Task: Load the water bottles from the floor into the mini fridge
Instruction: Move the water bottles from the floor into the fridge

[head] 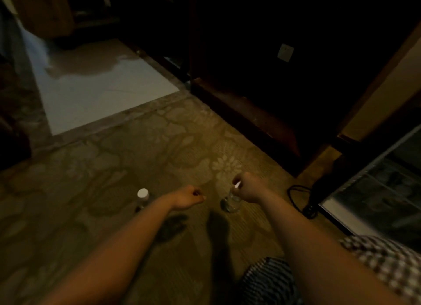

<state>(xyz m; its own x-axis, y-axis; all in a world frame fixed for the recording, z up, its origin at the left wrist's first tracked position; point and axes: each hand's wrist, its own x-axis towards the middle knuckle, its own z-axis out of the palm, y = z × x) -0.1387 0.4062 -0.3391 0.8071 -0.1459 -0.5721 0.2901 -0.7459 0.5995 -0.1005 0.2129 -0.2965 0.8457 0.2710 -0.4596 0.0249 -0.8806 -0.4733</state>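
Item: two clear water bottles, upright on patterned carpet, well apart. Left bottle: white cap, untouched, partly behind the forearm. Right bottle: right hand clenched around its cap. Left hand: curled into a loose fist, holding nothing. Mini fridge: far right, glass-fronted. Black cable beside it. Labels, writing: none legible; lighting dim.
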